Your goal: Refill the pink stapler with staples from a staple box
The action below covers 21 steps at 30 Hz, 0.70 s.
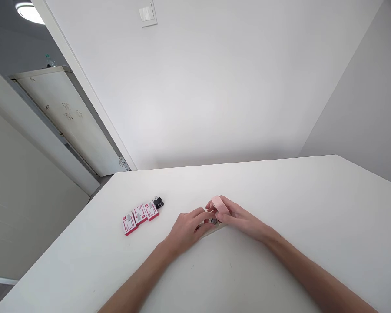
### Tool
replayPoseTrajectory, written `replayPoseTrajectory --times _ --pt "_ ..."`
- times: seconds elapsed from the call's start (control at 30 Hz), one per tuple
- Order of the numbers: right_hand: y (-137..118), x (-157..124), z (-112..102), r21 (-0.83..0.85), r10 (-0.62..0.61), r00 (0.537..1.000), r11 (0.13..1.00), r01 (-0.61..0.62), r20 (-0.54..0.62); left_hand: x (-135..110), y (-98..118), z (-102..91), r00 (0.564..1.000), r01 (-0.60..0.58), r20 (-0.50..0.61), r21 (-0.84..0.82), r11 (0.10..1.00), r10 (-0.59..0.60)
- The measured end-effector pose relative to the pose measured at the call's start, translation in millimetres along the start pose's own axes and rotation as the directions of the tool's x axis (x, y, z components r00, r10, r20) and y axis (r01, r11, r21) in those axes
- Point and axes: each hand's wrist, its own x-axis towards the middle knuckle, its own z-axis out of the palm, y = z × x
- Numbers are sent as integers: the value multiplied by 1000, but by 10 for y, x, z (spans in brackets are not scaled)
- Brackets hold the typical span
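Note:
Both of my hands work close together over the middle of the white table. My right hand is closed, its thumb and fingers around a pale pink band-like piece; whether it is tape or card I cannot tell. My left hand curls in from the left, palm down, with thumb and forefinger brought toward a small grey and reddish thing between the hands. The fingers partly hide that thing. A thin pale flat edge shows beneath the hands.
On the table, left of my hands, lie several small white and red boxes in a slanting row. A small black object lies at the row's upper end. A white wall stands behind the table; a doorway opens at left.

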Motion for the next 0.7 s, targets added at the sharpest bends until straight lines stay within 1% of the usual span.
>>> replayPoseTrajectory --times 0.23,0.5,0.6,0.7 --pt "2 -7 5 24 -11 1000 1000 11 8 3 7 -15 999 40 25 -26 999 -39" --pt "-1 -2 -7 -85 7 999 996 -10 -35 -9 -5 -23 999 49 3 -89 995 -49" --pt "14 0 -17 -60 -17 999 998 15 -32 -5 11 -38 997 56 -35 -179 982 -64" --pt "25 -2 -35 -41 -34 999 999 33 -33 8 46 -60 990 71 -93 -331 941 -108"
